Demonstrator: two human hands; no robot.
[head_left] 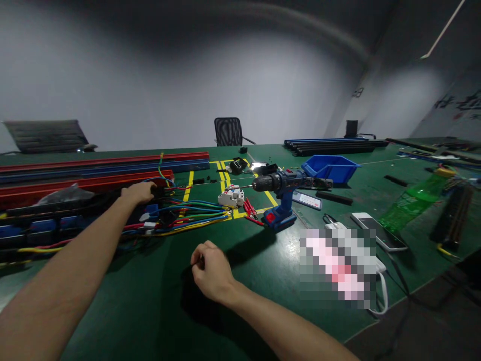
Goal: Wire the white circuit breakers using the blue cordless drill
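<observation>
My left hand (139,192) reaches over the bundle of black rails and wires on the left, its fingers curled down at the far side. What those fingertips grip is hidden. Colored wires (203,205), green, blue, yellow and red, run out of the bundle to the right. My right hand (212,271) hovers or rests above the green table, fingers curled in against the thumb; anything inside it cannot be made out. Beyond it stands a blue cordless drill (282,198) with a long bit pointing left. White circuit breakers (231,196) and red wires (249,208) lie beside the bit.
Red and blue rails (180,164) lie at the back left. A blue bin (330,169) sits behind the drill. On the right are a phone (379,231), a green bottle (409,200) and a power strip with cables, partly pixelated. Black rails (330,147) lie farther back.
</observation>
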